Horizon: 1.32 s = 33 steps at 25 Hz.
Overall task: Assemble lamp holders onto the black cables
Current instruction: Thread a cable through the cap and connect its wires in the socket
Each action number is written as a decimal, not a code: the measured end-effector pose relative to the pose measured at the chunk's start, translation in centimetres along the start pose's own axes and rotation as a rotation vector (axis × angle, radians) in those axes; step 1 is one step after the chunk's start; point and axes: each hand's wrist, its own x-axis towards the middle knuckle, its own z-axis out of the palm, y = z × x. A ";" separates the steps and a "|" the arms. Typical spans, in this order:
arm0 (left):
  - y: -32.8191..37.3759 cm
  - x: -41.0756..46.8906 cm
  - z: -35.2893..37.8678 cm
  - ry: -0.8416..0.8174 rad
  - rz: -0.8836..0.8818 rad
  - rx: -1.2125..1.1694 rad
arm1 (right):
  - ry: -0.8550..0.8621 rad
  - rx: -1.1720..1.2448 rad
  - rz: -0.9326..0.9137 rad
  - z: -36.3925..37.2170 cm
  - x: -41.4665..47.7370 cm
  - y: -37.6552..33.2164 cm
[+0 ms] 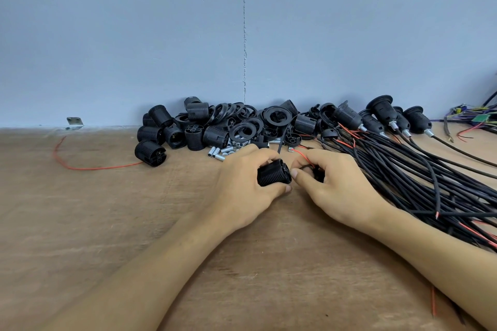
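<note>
Mid-worktop, our left hand (248, 185) grips a ribbed black lamp holder (273, 176). Our right hand (340, 187), just beside it, pinches a small black part (319, 175) trailing a red wire (303, 157). Black cables (430, 177) fan along the right edge.

Two hands: the left hand (242, 183) holds one lamp holder (274, 176), the right hand (341, 185) one small black part (319, 173). Five assembled holders (383, 111) sit at the right. Perhaps a dozen loose threaded bodies (150, 152) (their rings (277, 115) overlap beyond counting). One loose red wire (80, 167), one metal bracket (74, 121), dozens of black cables (403, 169).
</note>
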 end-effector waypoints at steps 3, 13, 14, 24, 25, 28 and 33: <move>0.0 0.0 -0.1 -0.016 -0.002 -0.002 | 0.011 0.013 -0.003 -0.1 0.0 0.0; -0.3 0.1 -0.2 -0.013 -0.021 -0.011 | 0.011 0.089 0.073 -0.3 0.1 0.5; -0.3 0.1 -0.2 -0.011 -0.021 -0.011 | 0.011 0.090 0.069 -0.3 0.1 0.5; 0.1 0.1 -0.4 -0.027 0.004 0.017 | 0.018 0.053 0.014 -0.1 0.0 0.4; 0.1 0.1 -0.4 -0.022 0.001 0.017 | 0.018 0.055 0.018 0.0 0.0 0.4; -0.1 0.0 -0.3 0.000 -0.024 -0.003 | 0.024 0.071 0.020 -0.1 0.0 0.4; -0.1 0.0 -0.4 -0.017 -0.035 0.000 | 0.009 0.017 -0.016 -0.1 0.0 0.5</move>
